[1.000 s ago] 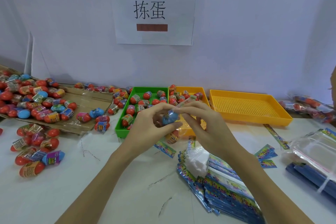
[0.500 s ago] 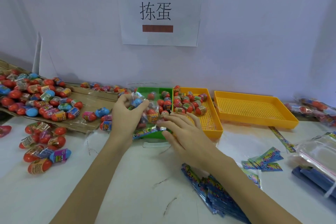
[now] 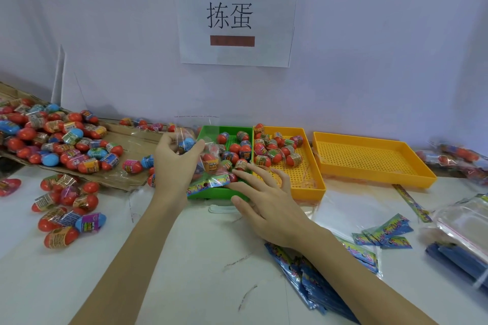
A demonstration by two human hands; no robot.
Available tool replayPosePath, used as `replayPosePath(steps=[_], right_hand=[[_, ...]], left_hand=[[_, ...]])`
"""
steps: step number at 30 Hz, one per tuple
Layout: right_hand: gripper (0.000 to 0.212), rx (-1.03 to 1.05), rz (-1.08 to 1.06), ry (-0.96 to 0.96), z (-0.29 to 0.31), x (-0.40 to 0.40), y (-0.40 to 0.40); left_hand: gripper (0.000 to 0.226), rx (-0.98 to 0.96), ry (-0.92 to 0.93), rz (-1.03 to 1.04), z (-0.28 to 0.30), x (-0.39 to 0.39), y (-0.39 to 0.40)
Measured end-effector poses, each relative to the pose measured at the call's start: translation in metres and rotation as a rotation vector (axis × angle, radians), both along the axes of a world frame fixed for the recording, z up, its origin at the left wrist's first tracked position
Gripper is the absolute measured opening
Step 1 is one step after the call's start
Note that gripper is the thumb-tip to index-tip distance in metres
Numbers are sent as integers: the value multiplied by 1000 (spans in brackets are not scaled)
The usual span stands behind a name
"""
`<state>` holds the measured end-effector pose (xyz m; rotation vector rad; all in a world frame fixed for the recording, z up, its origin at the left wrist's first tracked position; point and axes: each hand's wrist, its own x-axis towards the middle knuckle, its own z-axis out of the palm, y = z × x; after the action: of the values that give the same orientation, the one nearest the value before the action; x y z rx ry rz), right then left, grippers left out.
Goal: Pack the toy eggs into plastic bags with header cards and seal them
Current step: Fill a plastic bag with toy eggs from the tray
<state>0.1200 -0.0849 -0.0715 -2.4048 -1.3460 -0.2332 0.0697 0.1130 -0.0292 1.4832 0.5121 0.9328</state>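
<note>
From where I sit watching the head view, the big change is one of place. A second ago both hands were raised together in the middle of the bench (image 3: 184,258), working a blue egg between them. Now they have gone forward to the back edge, to the green tray (image 3: 211,194), which stands against the left side of the egg-filled yellow tray (image 3: 310,187); the empty yellow tray (image 3: 369,155) lies further right, also along the back.

The left hand (image 3: 175,163) is over the green tray's left rim, its fingers (image 3: 195,145) and thumb curled round a clear plastic bag (image 3: 208,158) with a blue egg (image 3: 188,144) showing at the top of the grip. The bag's printed header card (image 3: 208,183) lies along the tray's near rim. I judge this to be a filled pack being set down among the others, though I cannot tell whether its seal is closed.

The right hand (image 3: 266,200) has let go and lies flat, fingers spread and straight, at the near corner where the green and yellow trays meet, fingertips just beside the header card, holding nothing.

One pack looks as good as done, and the next should start from the loose eggs (image 3: 66,208) near the left edge and the stack of bags with cards (image 3: 317,282) at the near edge under the right forearm.
</note>
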Motion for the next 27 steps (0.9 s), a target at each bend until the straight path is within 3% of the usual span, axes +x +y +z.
replayPosePath(steps=[5,13,19,24,27], right_hand=[[43,101,-8,-16,2,-2,-1],[24,675,-159,15,23,11,-16],[23,850,-194,132,37,19,-34],[24,979,-214,266,51,20,-48],[24,954,-247,85,57,16,-52]], left_hand=[[19,21,49,-20,1,-2,-2],[26,1,26,-197,4,-3,-19],[26,137,60,-435,0,-5,-48],[30,293,101,-408,-9,-3,-62],[31,301,83,-396,-12,-3,-68]])
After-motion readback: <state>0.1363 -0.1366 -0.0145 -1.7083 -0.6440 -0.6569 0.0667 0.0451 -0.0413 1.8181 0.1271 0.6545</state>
